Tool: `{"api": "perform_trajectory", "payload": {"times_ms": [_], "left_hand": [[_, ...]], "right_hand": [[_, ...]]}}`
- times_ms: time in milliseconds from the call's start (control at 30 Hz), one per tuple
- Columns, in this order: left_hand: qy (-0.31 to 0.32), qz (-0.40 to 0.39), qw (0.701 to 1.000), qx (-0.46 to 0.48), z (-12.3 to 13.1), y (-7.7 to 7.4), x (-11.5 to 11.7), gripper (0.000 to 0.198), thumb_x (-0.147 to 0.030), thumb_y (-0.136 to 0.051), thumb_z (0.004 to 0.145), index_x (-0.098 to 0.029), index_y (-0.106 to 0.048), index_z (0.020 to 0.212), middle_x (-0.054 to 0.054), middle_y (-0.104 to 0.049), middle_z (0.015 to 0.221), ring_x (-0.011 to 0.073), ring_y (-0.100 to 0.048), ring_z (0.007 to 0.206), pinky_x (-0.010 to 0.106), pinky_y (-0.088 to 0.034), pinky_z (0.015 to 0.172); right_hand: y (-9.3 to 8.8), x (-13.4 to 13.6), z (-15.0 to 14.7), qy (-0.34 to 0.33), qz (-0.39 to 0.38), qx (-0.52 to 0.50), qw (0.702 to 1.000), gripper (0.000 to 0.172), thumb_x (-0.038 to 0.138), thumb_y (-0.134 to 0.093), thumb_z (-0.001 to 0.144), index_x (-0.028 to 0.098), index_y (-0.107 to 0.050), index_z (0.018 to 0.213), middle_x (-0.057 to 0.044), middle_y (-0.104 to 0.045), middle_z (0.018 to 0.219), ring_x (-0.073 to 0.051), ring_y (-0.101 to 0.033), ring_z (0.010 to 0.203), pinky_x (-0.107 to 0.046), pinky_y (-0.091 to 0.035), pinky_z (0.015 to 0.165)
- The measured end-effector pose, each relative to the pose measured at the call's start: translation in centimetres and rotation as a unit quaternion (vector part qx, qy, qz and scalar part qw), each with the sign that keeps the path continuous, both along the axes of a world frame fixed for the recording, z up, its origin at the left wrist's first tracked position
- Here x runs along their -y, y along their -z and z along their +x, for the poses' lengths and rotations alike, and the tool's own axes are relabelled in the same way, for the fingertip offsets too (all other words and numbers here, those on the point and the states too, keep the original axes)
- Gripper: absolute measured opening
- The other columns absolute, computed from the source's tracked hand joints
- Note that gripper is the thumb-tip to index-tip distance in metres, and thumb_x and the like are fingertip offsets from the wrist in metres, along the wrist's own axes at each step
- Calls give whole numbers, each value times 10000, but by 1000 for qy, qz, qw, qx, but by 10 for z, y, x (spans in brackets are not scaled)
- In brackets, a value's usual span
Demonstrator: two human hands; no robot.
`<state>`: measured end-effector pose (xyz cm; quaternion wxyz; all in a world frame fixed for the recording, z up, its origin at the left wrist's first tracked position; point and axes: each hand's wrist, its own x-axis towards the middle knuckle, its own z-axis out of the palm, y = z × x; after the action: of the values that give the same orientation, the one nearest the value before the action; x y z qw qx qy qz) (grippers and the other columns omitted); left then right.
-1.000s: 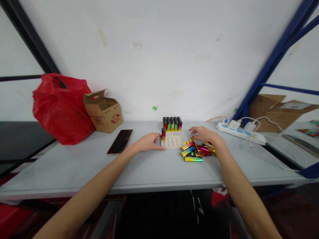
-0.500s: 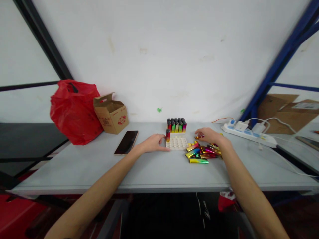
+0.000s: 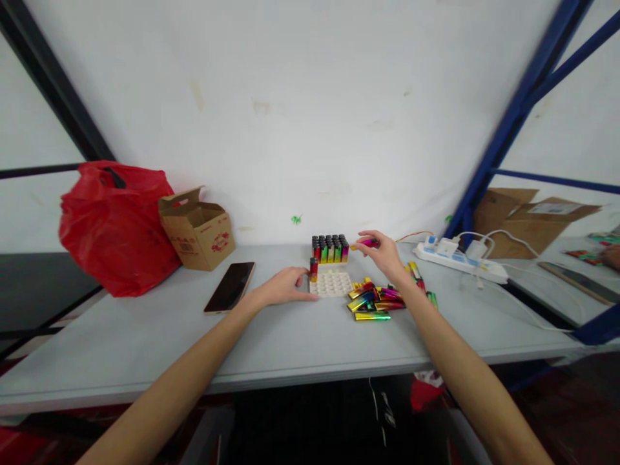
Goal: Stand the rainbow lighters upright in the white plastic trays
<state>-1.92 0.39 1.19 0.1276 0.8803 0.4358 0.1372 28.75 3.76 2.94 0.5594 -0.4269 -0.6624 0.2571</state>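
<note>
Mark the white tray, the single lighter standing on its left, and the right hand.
White tray point(image 3: 333, 284): head view, its grid of holes.
Standing lighter point(image 3: 314, 272): head view, its reddish body.
Right hand point(image 3: 386, 254): head view, back of the hand.

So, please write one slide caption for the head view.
Right hand holds a shiny lighter-like piece; left hand is beside the white tray.

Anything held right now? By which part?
Right hand: a lighter, held by its body, yellow end sticking out. Left hand: at left edge of the tray; gripping or not, can't tell.
</note>
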Motion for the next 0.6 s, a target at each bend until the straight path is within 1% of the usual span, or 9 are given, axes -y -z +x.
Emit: {"api": "perform_trajectory", "payload": {"times_ms": [67, 100, 167, 233, 333, 433, 500, 567, 600], "left_hand": [[-2, 1, 1000, 0, 0, 1, 0, 665, -812, -647, 711, -183, -588, 917, 32, -609, 822, 210, -558, 731, 290, -369, 633], [-4, 1, 1000, -2, 0, 1, 0, 666, -814, -646, 709, -184, -588, 918, 32, -611, 823, 210, -559, 731, 290, -370, 633], [-6, 2, 1000, -4, 0, 2, -1, 669, -815, -643, 706, -184, -590, 918, 32, -614, 821, 211, -560, 729, 291, -370, 632], [-5, 1, 1000, -3, 0, 3, -2, 672, -817, -641, 703, -183, -594, 920, 31, -618, 818, 208, -561, 724, 291, -369, 628], [-3, -4, 1000, 3, 0, 2, -2, 685, -817, -643, 698, -181, -604, 949, 29, -626, 821, 202, -562, 716, 287, -370, 622], [-1, -7, 1000, 8, 1, 1, 0, 688, -813, -649, 699, -181, -613, 968, 32, -632, 826, 197, -558, 701, 285, -366, 614], [0, -5, 1000, 7, 1, 0, 0, 684, -812, -648, 706, -182, -613, 969, 29, -627, 816, 195, -552, 688, 287, -364, 609], [1, -3, 1000, 8, 1, 0, 0, 683, -813, -647, 710, -181, -610, 965, 25, -621, 808, 195, -552, 686, 288, -365, 612], [2, -2, 1000, 9, 1, 1, 0, 683, -815, -645, 712, -180, -608, 963, 25, -619, 809, 196, -554, 690, 288, -366, 615]], "right_hand": [[2, 1, -9, -42, -28, -88, 995, 499, 532, -820, 700, 166, -676, 1007, -74, -733, 930, -166, -646, 757, -293, -520, 689], [3, 2, -14, -60, -47, -113, 991, 492, 537, -832, 680, 166, -677, 964, -73, -731, 926, -166, -647, 784, -288, -516, 705], [5, 4, -22, -92, -85, -133, 983, 481, 563, -820, 683, 165, -678, 914, -64, -721, 902, -162, -644, 800, -278, -506, 711], [8, 6, -30, -112, -117, -124, 979, 503, 624, -770, 714, 165, -672, 894, -42, -698, 847, -153, -629, 763, -270, -497, 684], [13, 9, -43, -139, -140, -76, 977, 565, 726, -640, 776, 170, -638, 876, 2, -623, 733, -138, -589, 665, -272, -493, 639], [17, 15, -54, -198, -158, -46, 966, 575, 756, -558, 812, 194, -574, 932, 29, -571, 709, -131, -564, 593, -287, -502, 614], [19, 19, -61, -226, -173, -46, 958, 551, 750, -554, 818, 216, -525, 953, 61, -505, 670, -109, -486, 517, -264, -455, 535], [20, 22, -66, -227, -188, -42, 955, 528, 750, -550, 823, 234, -483, 914, 92, -391, 612, -89, -351, 453, -235, -342, 447], [21, 23, -68, -218, -191, -33, 957, 524, 755, -538, 830, 238, -465, 874, 97, -347, 597, -86, -300, 446, -230, -289, 428]]}}
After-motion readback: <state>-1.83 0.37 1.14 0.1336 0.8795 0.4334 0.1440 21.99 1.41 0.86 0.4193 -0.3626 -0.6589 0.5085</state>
